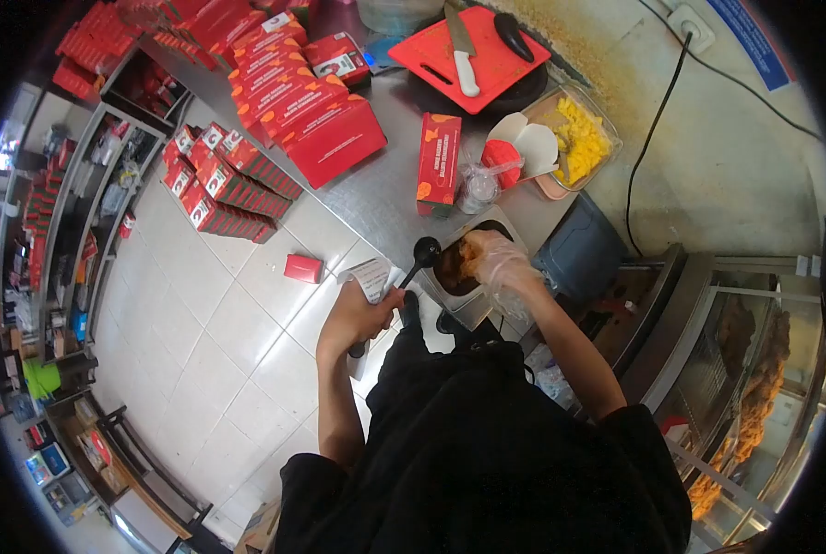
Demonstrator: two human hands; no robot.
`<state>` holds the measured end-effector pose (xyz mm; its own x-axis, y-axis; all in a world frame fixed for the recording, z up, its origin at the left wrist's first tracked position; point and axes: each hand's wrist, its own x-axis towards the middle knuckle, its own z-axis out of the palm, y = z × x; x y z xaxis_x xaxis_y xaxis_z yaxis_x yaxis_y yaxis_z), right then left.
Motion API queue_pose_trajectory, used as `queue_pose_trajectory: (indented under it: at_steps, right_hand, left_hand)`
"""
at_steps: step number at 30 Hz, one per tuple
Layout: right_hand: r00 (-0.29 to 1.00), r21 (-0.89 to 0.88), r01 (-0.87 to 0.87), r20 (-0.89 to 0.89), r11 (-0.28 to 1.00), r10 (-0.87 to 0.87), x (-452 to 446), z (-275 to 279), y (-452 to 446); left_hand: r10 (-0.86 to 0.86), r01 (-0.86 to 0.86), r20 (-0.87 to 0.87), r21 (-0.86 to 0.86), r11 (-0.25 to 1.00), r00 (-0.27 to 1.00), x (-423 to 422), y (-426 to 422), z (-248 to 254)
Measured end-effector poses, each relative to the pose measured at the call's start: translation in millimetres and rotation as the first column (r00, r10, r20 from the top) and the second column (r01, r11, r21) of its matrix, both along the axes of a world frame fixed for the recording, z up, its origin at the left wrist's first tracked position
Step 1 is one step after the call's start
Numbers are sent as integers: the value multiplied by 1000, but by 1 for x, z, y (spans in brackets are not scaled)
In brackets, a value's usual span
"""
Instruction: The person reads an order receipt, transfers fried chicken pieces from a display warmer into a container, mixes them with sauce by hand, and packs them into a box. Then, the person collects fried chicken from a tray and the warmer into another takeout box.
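My left hand is closed around the handle of a black ladle and also has a printed paper slip in its grip. The ladle's bowl hangs beside the left rim of a square steel pan with dark brown sauce inside. My right hand, in a clear plastic glove, reaches into this pan. Its fingers are closed on a brown piece of food that looks like fried chicken, partly hidden by the glove. Behind the pan stand a clear plastic cup and a red box.
Stacked red boxes line the steel counter. A knife lies on a red cutting board. Beside an opened carton is a tray of yellow food. One red box lies on the floor; a display case stands right.
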<state>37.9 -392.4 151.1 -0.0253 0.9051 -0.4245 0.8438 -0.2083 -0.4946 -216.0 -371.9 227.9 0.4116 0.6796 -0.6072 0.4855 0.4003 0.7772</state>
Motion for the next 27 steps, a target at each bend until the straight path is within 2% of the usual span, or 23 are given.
queue_pose_trajectory:
  at_steps: [1, 4, 7, 9, 11, 14, 17, 19, 20, 21, 23, 26, 27]
  right_hand:
    - [999, -12, -17, -46, 1000, 16, 2, 7, 0]
    - [988, -201, -113, 80, 973, 131, -1, -11, 5]
    - [812, -78, -305, 500, 949, 302, -25, -44, -8]
    - [764, -210, -206, 575, 956, 291, -48, -21, 5]
    - [809, -221, 33, 579, 975, 104, -53, -17, 11]
    - [900, -260, 176, 434, 949, -48, -45, -13, 26]
    - [892, -121, -124, 422, 985, 164, -23, -62, 18]
    - [894, 67, -213, 416, 975, 167, -5, -129, 3]
    - [893, 163, -259, 417, 952, 172, 1, -145, 4]
    - [910, 41, -214, 372, 976, 183, -4, -117, 9]
    - [943, -223, -134, 272, 966, 194, -22, -5, 21]
    - [968, -108, -248, 19, 963, 251, -9, 38, 20]
    - [975, -88, -201, -111, 976, 191, 0, 32, 20]
  left_hand:
    - [9, -9, 0, 7, 1000, 1000, -2, 0, -2]
    - [39, -39, 2, -3, 999, 999, -5, 0, -3]
    - [85, -85, 1, -18, 996, 996, -3, -2, 1]
    - [110, -109, 18, -16, 994, 994, 1, -1, 1]
    - [122, -121, 52, -14, 993, 991, 4, -3, -1]
    - [68, -67, 30, -10, 998, 997, 6, -1, -1]
    - [60, -60, 32, 6, 998, 998, 9, -3, 5]
    - [50, -50, 22, 14, 999, 999, 6, -6, 6]
    - [50, -51, 19, 21, 998, 999, 6, -5, 7]
    - [47, -47, 17, 16, 999, 999, 7, -4, 9]
    - [43, -43, 7, -9, 999, 999, 7, -4, 13]
    - [74, -74, 18, -19, 997, 997, 7, -5, 10]
    - [85, -85, 22, -13, 996, 996, 7, -5, 9]
